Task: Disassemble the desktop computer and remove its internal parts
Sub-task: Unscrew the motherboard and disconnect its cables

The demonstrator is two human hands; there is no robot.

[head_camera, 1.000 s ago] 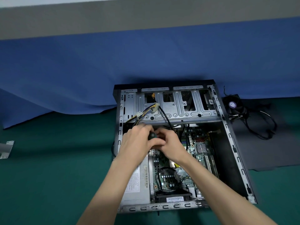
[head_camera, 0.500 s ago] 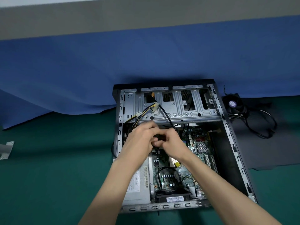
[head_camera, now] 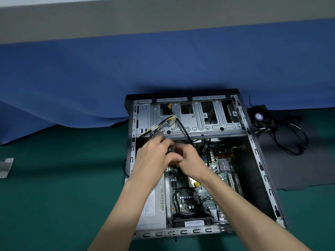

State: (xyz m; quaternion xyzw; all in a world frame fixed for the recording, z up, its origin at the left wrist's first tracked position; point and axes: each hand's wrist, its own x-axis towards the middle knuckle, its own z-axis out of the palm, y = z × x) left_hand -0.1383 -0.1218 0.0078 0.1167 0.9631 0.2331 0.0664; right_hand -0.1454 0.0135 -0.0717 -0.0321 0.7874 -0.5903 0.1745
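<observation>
A green worktop (head_camera: 54, 196) carries an open desktop computer (head_camera: 261, 160), which lies on its side right of the middle with its far end against a blue cloth (head_camera: 90, 78). The steel case looks heavy and stiff, and its thin edges are likely sharp, so the outer rails seem the safest hold. A dark mat (head_camera: 299, 169) lies at the right edge and bears a fan (head_camera: 259, 117) with its lead, already out of the case.

Inside, a metal drive cage (head_camera: 199, 124) spans the far end. A grey power supply (head_camera: 154, 205) fills the near left corner, and a green circuit board (head_camera: 223, 165) lies beside it. The board is probably brittle and best lifted by its edges. Soft yellow and black wires (head_camera: 163, 124) drape over the cage and are best pulled by their plugs.

Both hands meet just under the cage. The right hand (head_camera: 188, 160) curls its fingers and pinches a small dark part (head_camera: 170, 149). The left hand (head_camera: 152, 156) is curled against the same part, but blur hides whether it grips.
</observation>
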